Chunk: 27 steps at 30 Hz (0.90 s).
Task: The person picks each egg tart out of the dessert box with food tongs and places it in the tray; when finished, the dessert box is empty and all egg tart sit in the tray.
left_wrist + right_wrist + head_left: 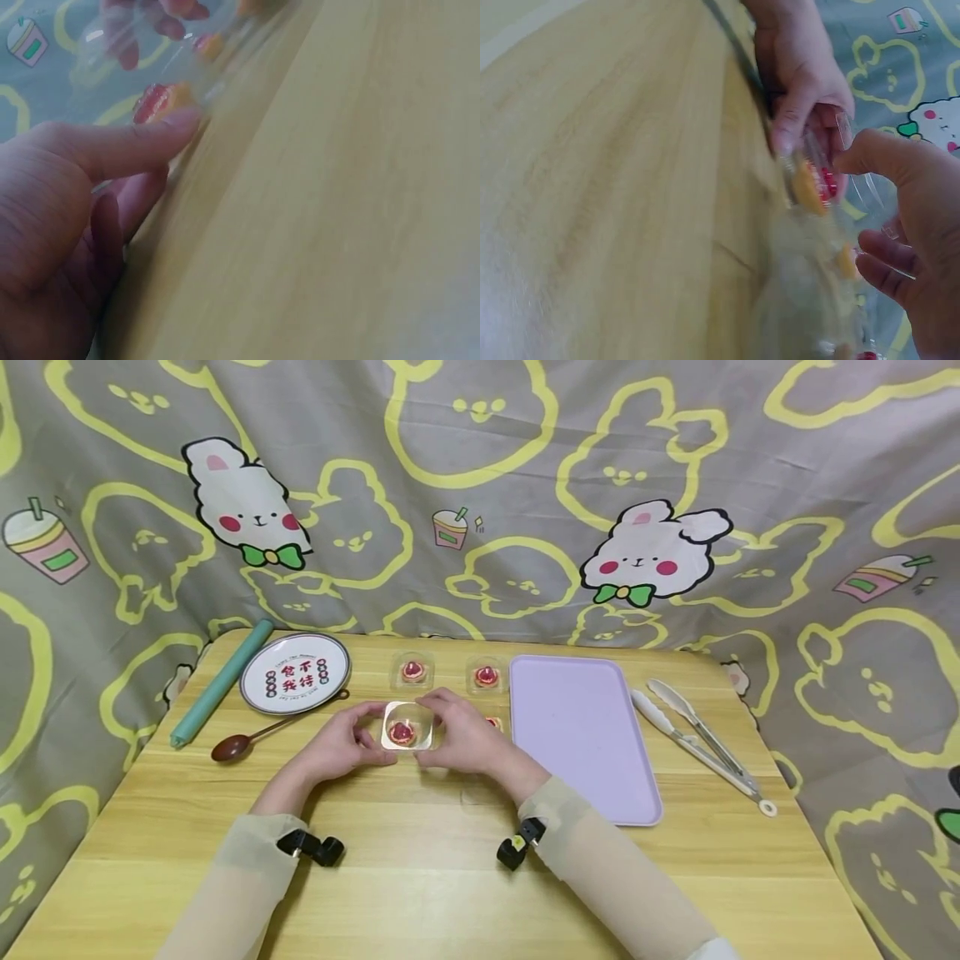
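Gripping a clear container (408,707) from opposite sides, the left hand (341,743) and right hand (467,733) curve fingers and thumbs against it in the head view, a red-topped tart (402,732) inside. Two more containers (396,672) behind each hold a tart. A plate (296,675) reads 食, 不, 我 and 待 in red; smaller lettering is illegible. In the left wrist view, thumb and fingers pinch the container's edge, the tart just past the thumb tip. In the right wrist view, right thumb and fingers stand partly apart, clear plastic between them.

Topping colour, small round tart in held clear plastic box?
Red on that small round tart; clearest in head view.
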Motion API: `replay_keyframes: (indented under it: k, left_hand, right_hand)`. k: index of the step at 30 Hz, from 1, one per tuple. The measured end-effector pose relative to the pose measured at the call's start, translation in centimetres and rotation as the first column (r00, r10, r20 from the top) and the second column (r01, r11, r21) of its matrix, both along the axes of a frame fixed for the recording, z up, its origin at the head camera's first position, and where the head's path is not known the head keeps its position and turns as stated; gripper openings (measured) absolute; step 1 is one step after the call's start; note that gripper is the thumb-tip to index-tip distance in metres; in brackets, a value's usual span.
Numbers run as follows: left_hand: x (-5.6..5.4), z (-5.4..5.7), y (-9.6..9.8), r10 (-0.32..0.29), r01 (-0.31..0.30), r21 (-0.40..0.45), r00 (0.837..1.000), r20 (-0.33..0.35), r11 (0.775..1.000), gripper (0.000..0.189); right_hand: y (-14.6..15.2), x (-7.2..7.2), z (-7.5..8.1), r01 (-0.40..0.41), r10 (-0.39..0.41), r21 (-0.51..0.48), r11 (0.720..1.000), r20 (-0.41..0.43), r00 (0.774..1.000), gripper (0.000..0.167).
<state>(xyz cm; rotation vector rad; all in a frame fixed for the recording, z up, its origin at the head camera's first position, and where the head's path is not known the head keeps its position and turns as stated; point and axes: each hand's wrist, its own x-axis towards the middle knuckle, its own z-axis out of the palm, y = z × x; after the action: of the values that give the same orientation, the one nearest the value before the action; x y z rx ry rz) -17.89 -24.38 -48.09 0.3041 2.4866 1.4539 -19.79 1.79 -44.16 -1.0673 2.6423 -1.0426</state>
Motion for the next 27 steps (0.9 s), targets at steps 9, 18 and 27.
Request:
replay_keyframes:
  k: [9,18,27]
  left_hand:
    - [1.6,2.1,-0.3,-0.024,0.017,-0.057,0.991,-0.134,0.998,0.118]
    - [2.7,5.6,0.2,-0.072,0.022,-0.222,0.973,-0.221,0.975,0.118]
    - [4.7,8.2,3.8,-0.192,0.186,-0.050,0.931,-0.310,0.981,0.106]
  right_hand:
    - [2.8,1.0,1.8,-0.010,0.016,-0.120,0.993,0.050,0.999,0.083]
    - [5.3,2.0,3.7,-0.012,0.009,-0.228,0.973,-0.015,1.000,0.077]
    - [7.3,3.7,5.0,-0.046,0.035,-0.285,0.958,-0.044,0.998,0.077]
